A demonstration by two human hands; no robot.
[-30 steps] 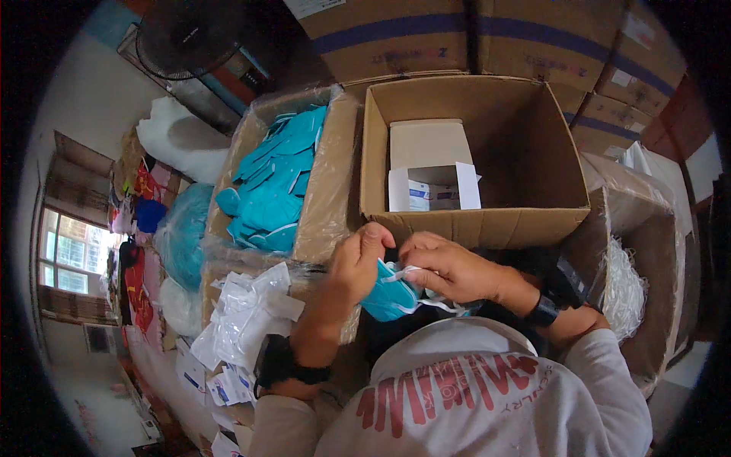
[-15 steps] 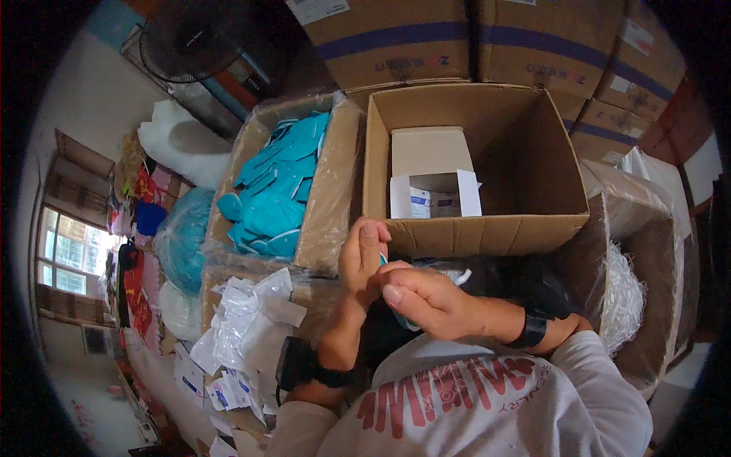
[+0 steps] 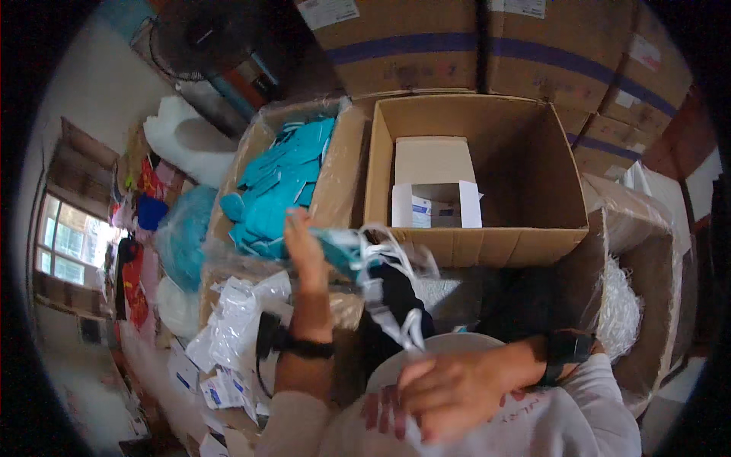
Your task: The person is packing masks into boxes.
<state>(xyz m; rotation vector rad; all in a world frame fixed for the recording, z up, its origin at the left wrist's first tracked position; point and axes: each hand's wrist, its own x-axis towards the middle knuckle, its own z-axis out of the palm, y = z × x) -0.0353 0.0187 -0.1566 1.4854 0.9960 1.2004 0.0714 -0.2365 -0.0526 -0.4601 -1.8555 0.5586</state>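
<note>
My left hand (image 3: 307, 251) is raised in front of the box of teal pieces, closed on teal face masks (image 3: 339, 247) that stick out to its right. Blur hides how many there are. White elastic straps (image 3: 384, 293) trail from the masks across my lap toward my right hand (image 3: 457, 392). That hand is low against my shirt, its fingers curled over the ends of the straps. Many similar teal masks (image 3: 282, 186) fill the plastic-lined carton (image 3: 335, 175) just beyond my left hand.
A large open carton (image 3: 495, 247) ahead holds a smaller open white box (image 3: 434, 160). White packets (image 3: 240, 320) lie at left. At right a carton (image 3: 659, 297) contains white strands (image 3: 620, 308). Stacked cartons (image 3: 403, 53) line the back; a fan (image 3: 202, 38) stands far left.
My hands, together half a second ago, are now apart. The left has moved left, the right down toward my body. The masks and white straps now show between them.
</note>
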